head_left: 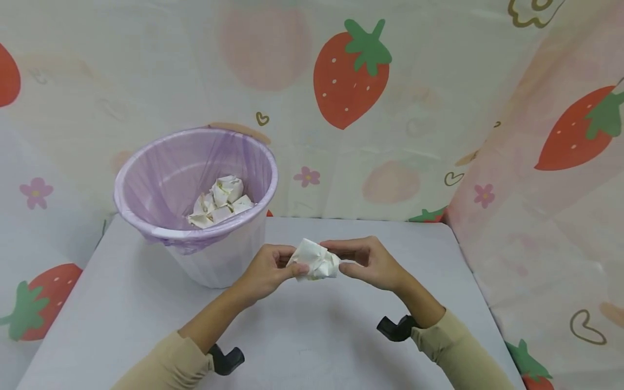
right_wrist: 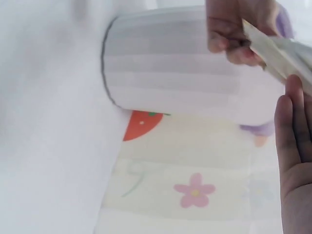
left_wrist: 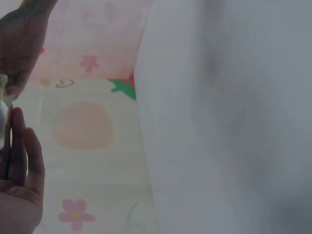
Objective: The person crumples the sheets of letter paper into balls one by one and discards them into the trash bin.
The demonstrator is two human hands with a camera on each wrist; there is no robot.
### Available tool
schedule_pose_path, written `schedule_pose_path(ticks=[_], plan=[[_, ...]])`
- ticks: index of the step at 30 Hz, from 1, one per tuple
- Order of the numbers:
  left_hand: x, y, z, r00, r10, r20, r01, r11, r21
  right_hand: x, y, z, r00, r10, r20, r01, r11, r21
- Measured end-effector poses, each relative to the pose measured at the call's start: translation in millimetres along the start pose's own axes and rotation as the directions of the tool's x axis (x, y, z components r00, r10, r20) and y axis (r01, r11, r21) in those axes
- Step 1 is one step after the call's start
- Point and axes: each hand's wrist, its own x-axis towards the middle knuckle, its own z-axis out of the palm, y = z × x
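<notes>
A crumpled piece of white paper (head_left: 316, 261) is held above the white table, in front of the person. My left hand (head_left: 267, 271) pinches its left side, thumb in front and fingers behind. On the other side my right hand (head_left: 372, 264) has its fingertips at the paper's upper right and its thumb tip at the right edge. In the right wrist view the fingers of the right hand (right_wrist: 297, 146) lie nearly straight beside the folded paper (right_wrist: 278, 53). Only a sliver of the paper (left_wrist: 4, 117) shows in the left wrist view, beside the left hand (left_wrist: 22, 180).
A white bin (head_left: 214, 260) with a purple liner (head_left: 156, 184) stands at the back left of the table (head_left: 312, 336). Several crumpled papers (head_left: 221, 203) lie inside it. Strawberry-printed cloth (head_left: 439, 108) hangs behind and beside the table.
</notes>
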Motion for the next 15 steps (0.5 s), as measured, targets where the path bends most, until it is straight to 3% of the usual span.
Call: schedule_pose_path(ticks=[6,11,15], plan=[[-3.8,2.6,-2.5,0.993,-0.042,0.106,0.054,0.992,-0.117,-1.6,-10,-9,0.999,0.021,0.024,-0.022,0.999,0.036],[-6.0,2.4,-0.1,0.973,0.000,0.230,0.052,0.974,-0.219,0.4,-15,-9,0.996,-0.003,0.090,-0.006,0.995,0.103],[-7.2,2.3,2.5,0.960,0.033,0.280,0.045,0.962,-0.269,3.9,-19,-6,0.991,-0.028,0.128,0.012,0.992,0.122]])
